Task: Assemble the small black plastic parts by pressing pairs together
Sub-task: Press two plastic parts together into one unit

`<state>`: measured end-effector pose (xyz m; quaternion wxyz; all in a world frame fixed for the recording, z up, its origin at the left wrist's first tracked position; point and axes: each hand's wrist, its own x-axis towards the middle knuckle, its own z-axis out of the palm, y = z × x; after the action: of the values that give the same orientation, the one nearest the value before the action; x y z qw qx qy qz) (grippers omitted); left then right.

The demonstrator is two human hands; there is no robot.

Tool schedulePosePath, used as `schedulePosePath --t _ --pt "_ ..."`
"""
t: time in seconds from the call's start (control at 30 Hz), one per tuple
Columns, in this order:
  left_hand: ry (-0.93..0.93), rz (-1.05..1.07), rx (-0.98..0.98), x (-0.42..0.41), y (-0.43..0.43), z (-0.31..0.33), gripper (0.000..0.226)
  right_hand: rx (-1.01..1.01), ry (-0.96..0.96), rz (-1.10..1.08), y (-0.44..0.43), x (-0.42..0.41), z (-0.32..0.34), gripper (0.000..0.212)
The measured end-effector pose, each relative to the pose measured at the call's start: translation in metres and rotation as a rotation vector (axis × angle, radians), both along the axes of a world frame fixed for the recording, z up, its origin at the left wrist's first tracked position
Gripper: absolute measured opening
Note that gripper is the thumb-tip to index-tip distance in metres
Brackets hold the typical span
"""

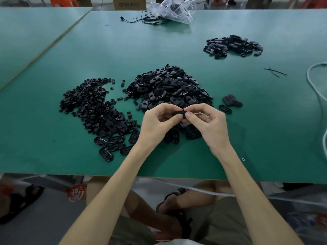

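Pinching one black part (177,114) from both ends, clamping it between left hand (159,122) and right hand (209,123) — probably squeezing a pair shut. Holding it just above the near edge of the main heap (169,87), keeping supply close — well apart from the smaller pile (231,45).
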<state>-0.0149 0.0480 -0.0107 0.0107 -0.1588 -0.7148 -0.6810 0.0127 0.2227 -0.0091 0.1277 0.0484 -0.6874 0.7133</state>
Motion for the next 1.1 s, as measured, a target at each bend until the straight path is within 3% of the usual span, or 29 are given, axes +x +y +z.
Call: schedulePosePath --t 0.63,1.0,1.1 --pt "-0.002 0.013 0.05 0.0001 -0.0016 0.0005 0.019 0.032 -0.011 0.033 0.0021 -0.0005 -0.002 0.013" --pt "-0.033 0.009 0.127 0.0011 -0.003 0.0045 0.017 0.162 -0.038 0.055 0.0018 0.0006 -0.0014 0.002" --pt "-0.029 -0.004 0.113 0.0022 -0.0026 0.0057 0.02 0.176 -0.014 -0.015 0.0015 0.0013 -0.0012 0.01"
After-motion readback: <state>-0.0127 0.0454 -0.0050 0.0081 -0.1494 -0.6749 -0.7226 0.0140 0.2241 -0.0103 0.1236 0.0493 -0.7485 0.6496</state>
